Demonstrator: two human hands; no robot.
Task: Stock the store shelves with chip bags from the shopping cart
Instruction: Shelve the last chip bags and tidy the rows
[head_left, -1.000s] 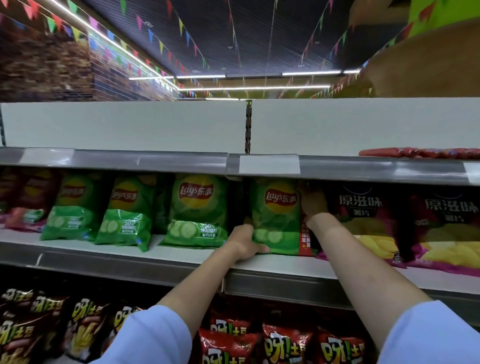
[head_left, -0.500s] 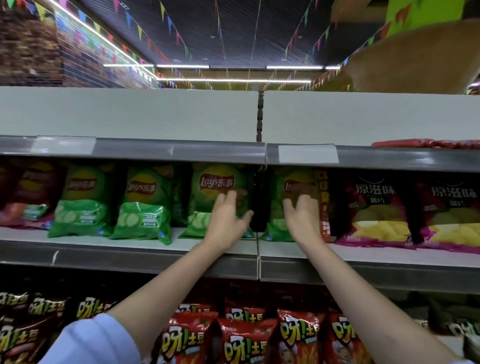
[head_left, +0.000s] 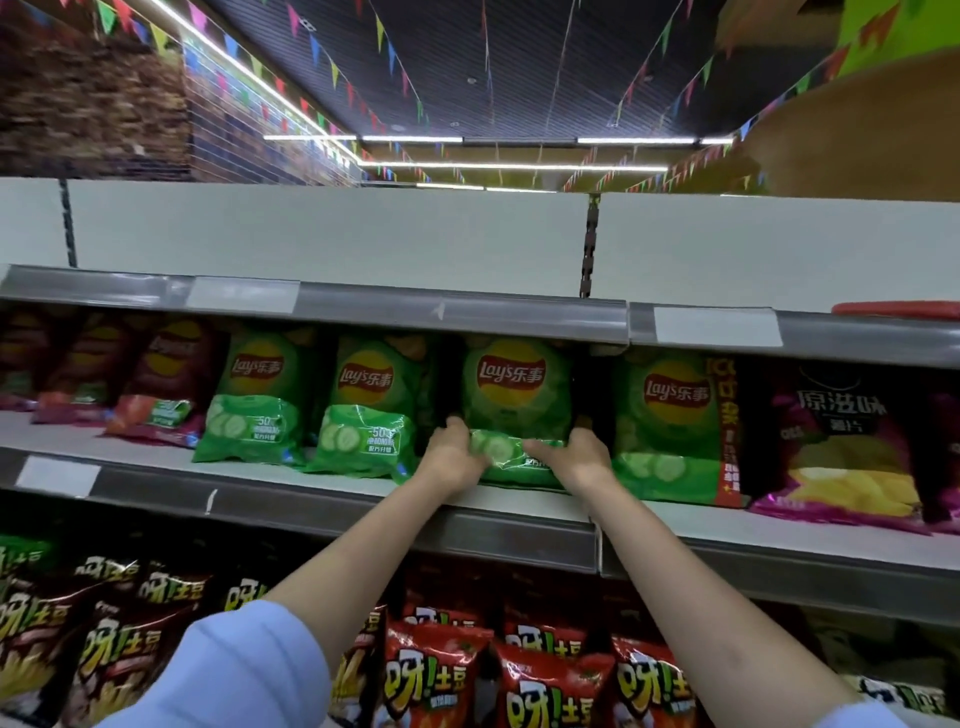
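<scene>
Head view: the left hand (head_left: 453, 457) grips the lower left corner of a green Lay's bag (head_left: 514, 410), fingers curled over its bottom edge, while the right hand (head_left: 576, 457) grips the lower right corner, thumb laid across the cucumber print. Held between both hands, the bag stands upright on the middle shelf (head_left: 332, 486) near its front lip. At nine o'clock from it stand two more green cucumber bags (head_left: 363, 410), then dark red bags (head_left: 166, 384) further along. At three o'clock stands another green bag with a red side stripe (head_left: 675, 426), and beyond it a purple bag with yellow chips (head_left: 841, 447). At six o'clock, on the lower shelf, stand red potato-snack bags (head_left: 431, 675).
</scene>
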